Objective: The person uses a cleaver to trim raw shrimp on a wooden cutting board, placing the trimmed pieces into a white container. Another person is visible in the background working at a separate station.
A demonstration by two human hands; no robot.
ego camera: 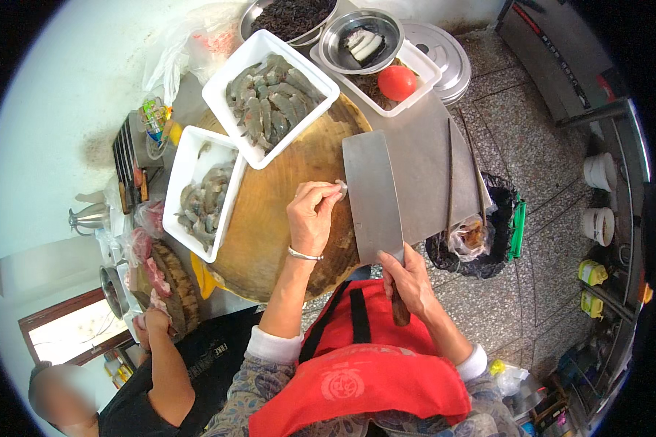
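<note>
My right hand point(410, 281) grips the wooden handle of a broad steel cleaver point(376, 199), its blade lying flat-side up over the right edge of a round wooden chopping block point(273, 218). Left of the blade, my left hand point(312, 210) pinches a small pale piece point(341, 189), perhaps shrimp, between thumb and fingertips. Raw grey shrimp point(273, 104) fill a white square tub point(328, 104) that overlaps the back of the block. More shrimp point(208, 196) lie in a second white tub point(170, 210) at the block's left edge.
A steel bowl point(328, 57) and a white tray point(429, 82) with a tomato point(397, 83) stand at the back. Knives point(128, 169) hang in a rack at left. A co-worker point(169, 371) handles meat at a second block point(177, 289). A lined bin point(497, 235) is at right.
</note>
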